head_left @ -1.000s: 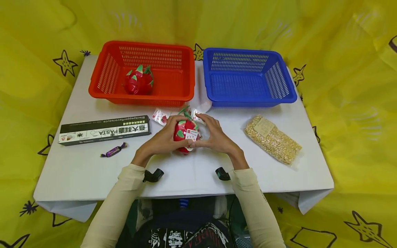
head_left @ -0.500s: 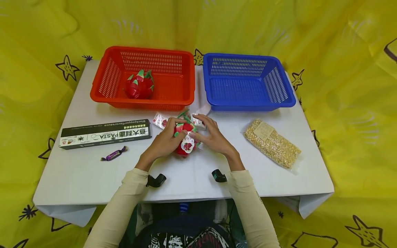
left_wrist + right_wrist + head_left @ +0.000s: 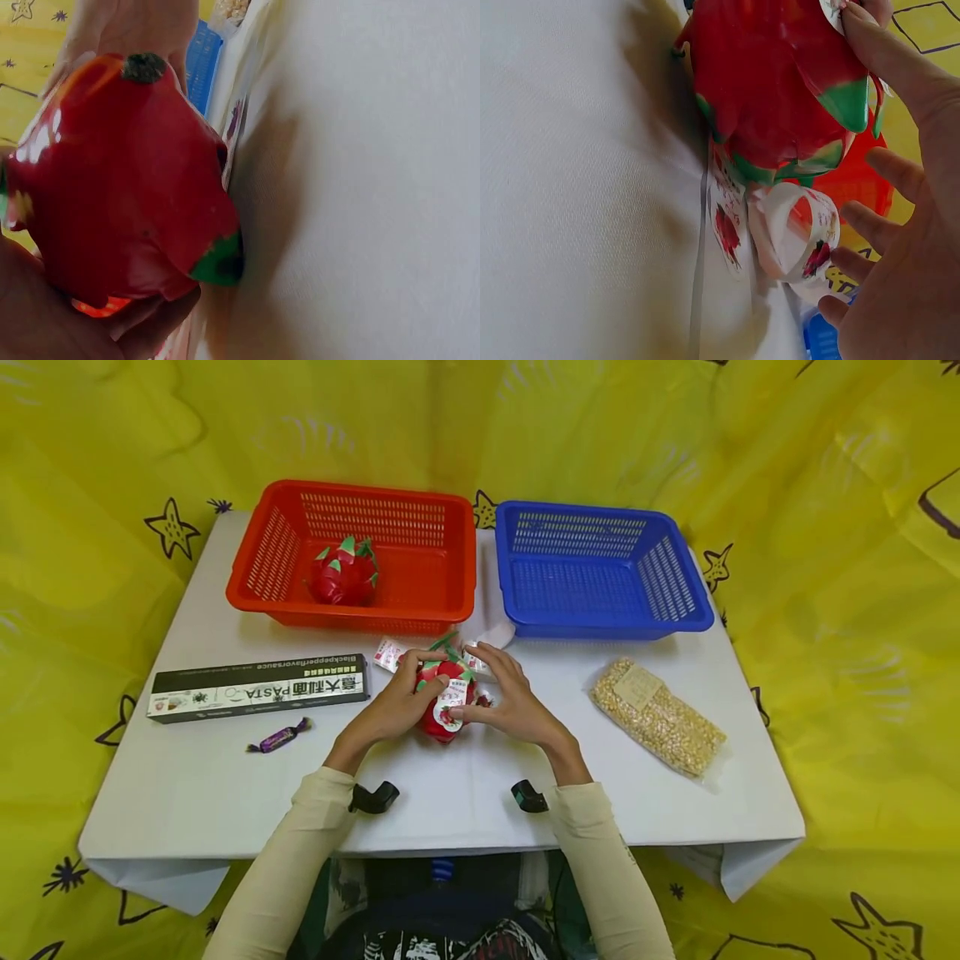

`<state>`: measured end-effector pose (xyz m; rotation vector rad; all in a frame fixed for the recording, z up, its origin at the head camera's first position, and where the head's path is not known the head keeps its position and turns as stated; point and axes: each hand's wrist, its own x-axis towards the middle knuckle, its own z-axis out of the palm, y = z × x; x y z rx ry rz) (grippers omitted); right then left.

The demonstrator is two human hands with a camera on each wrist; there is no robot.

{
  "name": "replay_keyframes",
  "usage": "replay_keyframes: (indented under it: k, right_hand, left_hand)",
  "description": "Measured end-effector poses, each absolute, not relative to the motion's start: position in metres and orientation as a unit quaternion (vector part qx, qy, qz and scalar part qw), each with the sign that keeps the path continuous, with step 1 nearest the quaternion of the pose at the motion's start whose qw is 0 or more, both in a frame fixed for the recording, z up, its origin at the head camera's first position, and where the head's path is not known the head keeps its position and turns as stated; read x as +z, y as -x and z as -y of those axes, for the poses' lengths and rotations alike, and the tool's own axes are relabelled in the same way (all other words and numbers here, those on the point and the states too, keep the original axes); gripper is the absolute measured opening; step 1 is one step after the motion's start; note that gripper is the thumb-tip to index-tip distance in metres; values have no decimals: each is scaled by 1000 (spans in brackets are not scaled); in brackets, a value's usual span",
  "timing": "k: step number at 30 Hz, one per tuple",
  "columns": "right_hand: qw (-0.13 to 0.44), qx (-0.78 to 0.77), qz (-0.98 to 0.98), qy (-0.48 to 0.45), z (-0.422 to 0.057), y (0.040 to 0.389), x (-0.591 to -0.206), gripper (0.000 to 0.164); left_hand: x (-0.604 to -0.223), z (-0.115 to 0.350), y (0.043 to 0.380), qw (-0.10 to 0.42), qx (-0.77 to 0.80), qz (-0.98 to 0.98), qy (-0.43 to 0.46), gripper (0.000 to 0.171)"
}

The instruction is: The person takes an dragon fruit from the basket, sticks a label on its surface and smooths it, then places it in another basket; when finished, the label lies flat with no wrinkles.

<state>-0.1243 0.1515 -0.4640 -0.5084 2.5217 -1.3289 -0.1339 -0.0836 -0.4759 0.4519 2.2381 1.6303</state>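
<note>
A red dragon fruit (image 3: 435, 727) with green-tipped scales is held close over the table, in front of the baskets. My left hand (image 3: 396, 703) grips it from the left, thumb on its upper side near a white label (image 3: 452, 695). The right thumb presses that label's lower end against the fruit, while the other fingers of my right hand (image 3: 517, 703) are spread away from it. In the left wrist view the dragon fruit (image 3: 135, 187) shows its smooth red side. Behind it, the right wrist view shows a curled strip of picture labels (image 3: 821, 255).
A red basket (image 3: 352, 614) holds another dragon fruit (image 3: 343, 578). Beside it stands a blue basket (image 3: 600, 631). A pasta box (image 3: 258, 687) and purple-wrapped candy (image 3: 279, 737) lie left; a bag of yellowish grains (image 3: 660, 718) lies right. The white table (image 3: 187, 810) ends near my forearms.
The label has turned between my thumbs and now lies along the fruit's upper side. My right thumb has slid down to its lower end. The view has tilted slightly.
</note>
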Motion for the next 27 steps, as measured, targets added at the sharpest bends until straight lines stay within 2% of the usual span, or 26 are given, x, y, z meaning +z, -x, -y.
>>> replay_keyframes:
  k: [3,9,19,23,27]
  right_hand:
    - [119,-461,-861,177,-148,125,-465,95]
    - [93,-503,-839,183,-143,125,-467,78]
    - [60,-533,-832,141,-135,126,-469,75]
    - [86,-526,-830,167,-138,125,-466,73]
    - [134,-513,-830,176,-144,123,-466,82]
  left_hand:
    - [-479,88,134,175,585,-778,-150,54]
    - [-483,92,134,172,602,-766,-146,56]
    - [-486,96,136,176,619,-748,-160,56]
    - [-486,105,137,210,617,-739,-173,73]
    - [-485,111,137,242,613,-733,-169,86]
